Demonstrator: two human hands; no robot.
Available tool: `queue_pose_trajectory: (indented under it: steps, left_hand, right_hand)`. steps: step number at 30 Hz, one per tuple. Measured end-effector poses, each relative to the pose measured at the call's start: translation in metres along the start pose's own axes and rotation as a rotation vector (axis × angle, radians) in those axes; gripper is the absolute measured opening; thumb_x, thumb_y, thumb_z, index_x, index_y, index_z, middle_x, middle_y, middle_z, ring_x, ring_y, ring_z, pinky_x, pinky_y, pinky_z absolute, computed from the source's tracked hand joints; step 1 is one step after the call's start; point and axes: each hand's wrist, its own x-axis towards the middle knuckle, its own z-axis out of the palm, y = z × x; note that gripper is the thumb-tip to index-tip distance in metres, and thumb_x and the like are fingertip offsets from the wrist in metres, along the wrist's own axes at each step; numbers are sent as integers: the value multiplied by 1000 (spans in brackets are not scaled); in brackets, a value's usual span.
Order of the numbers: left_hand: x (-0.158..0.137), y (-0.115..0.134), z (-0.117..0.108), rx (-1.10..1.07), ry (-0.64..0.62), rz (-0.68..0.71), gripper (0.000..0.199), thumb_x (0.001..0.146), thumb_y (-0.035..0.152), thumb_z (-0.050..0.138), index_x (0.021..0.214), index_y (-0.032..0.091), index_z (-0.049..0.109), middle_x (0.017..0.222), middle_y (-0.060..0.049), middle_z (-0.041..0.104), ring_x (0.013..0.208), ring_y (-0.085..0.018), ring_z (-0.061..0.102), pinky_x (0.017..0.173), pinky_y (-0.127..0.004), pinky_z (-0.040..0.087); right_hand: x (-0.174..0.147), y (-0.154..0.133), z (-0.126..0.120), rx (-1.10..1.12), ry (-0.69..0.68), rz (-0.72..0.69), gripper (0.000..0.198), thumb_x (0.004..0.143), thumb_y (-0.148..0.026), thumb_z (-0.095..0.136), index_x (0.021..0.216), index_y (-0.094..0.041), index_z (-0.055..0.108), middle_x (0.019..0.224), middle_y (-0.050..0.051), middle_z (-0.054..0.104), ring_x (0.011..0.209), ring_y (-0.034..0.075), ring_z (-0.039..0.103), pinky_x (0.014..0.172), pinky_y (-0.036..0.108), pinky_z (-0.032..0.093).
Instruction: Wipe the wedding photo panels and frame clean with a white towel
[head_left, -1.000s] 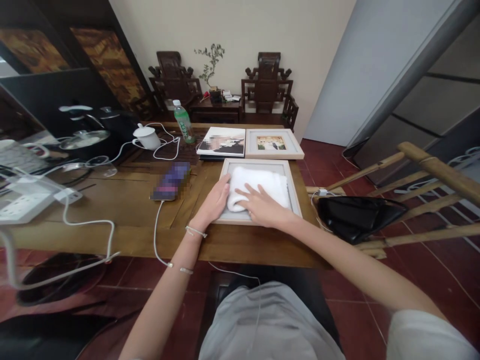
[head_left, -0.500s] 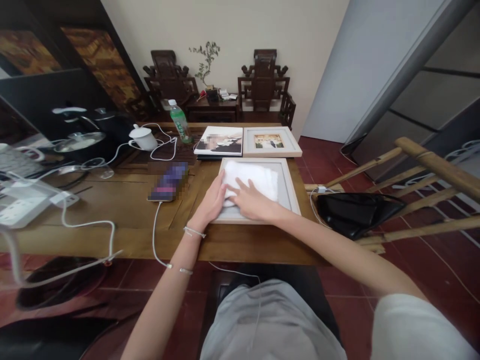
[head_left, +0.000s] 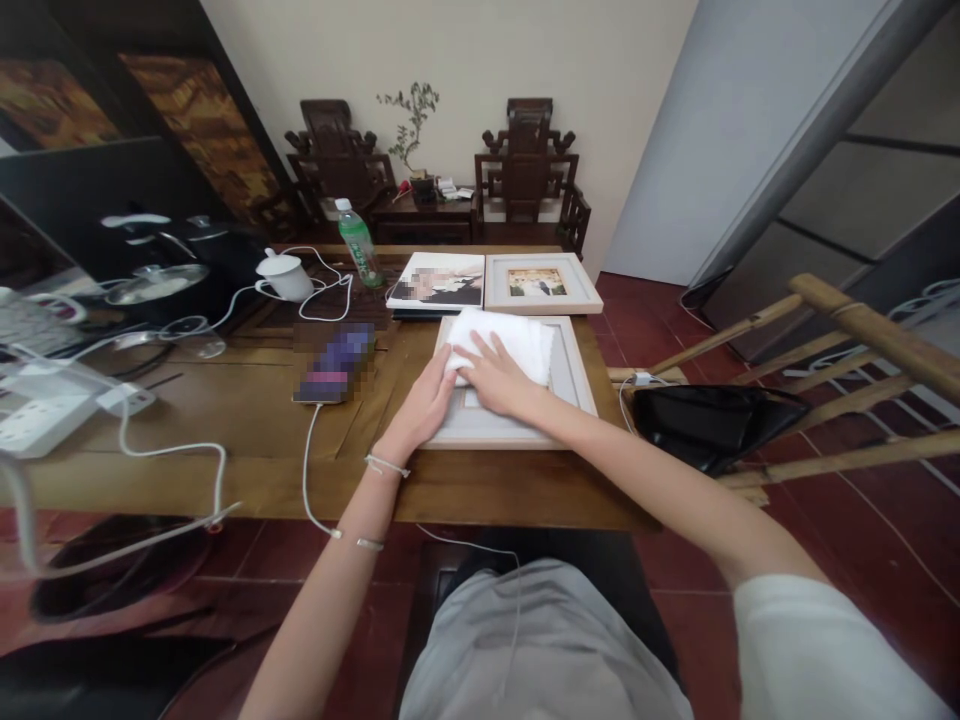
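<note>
A folded white cloth (head_left: 525, 345) lies on a picture frame with a pale wooden border (head_left: 577, 370) near the table's front edge. My right hand (head_left: 499, 375) rests on the cloth, its fingers spread and pressing it against the frame. Along the frame's left side lies my left hand (head_left: 431, 400), fingers stretched out, beside the cloth and touching the frame. The picture inside the frame is mostly hidden by the cloth and my right hand.
Behind stand a second frame (head_left: 577, 290) and a white-edged photo panel (head_left: 442, 280). To the left are a phone on its cable (head_left: 337, 365), a green bottle (head_left: 358, 242), a lidded white cup (head_left: 286, 275) and a power strip (head_left: 45, 415). A bamboo chair (head_left: 847, 370) stands right.
My right hand has slid the cloth slightly up and to the left, baring more of the frame's lower part. My left hand stays at the frame's left side.
</note>
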Motion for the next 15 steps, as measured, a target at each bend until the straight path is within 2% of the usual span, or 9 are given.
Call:
queue_pose_trajectory:
  steps: [3,7,12,15]
  left_hand:
    - [1,-7,0,41,12,32,73,105,59,31,158,9,35,163,-21,40,152,-30,39,128,-47,27]
    - [1,-17,0,72,-12,89,59,103,39,41,156,13,41,161,-17,45,149,-29,44,127,-50,30]
    - [2,-22,0,66,-27,113,54,97,21,40,149,10,50,158,-18,48,150,-28,43,128,-50,29]
    - [3,-23,3,52,-16,131,53,95,16,39,146,11,54,156,-17,51,150,-28,43,128,-50,29]
  right_hand:
    - [25,16,2,-40,80,47,39,94,-4,50,123,-16,74,164,14,42,158,39,17,124,73,10]
    - [41,37,4,-91,120,132,38,95,-3,49,118,-18,75,162,10,46,158,37,17,125,73,8]
    - [18,68,2,-141,63,212,51,91,2,44,126,-21,72,161,4,48,157,36,24,124,72,14]
    - [-11,94,-3,-162,6,297,60,87,6,42,132,-21,69,157,6,53,155,36,29,121,73,18]
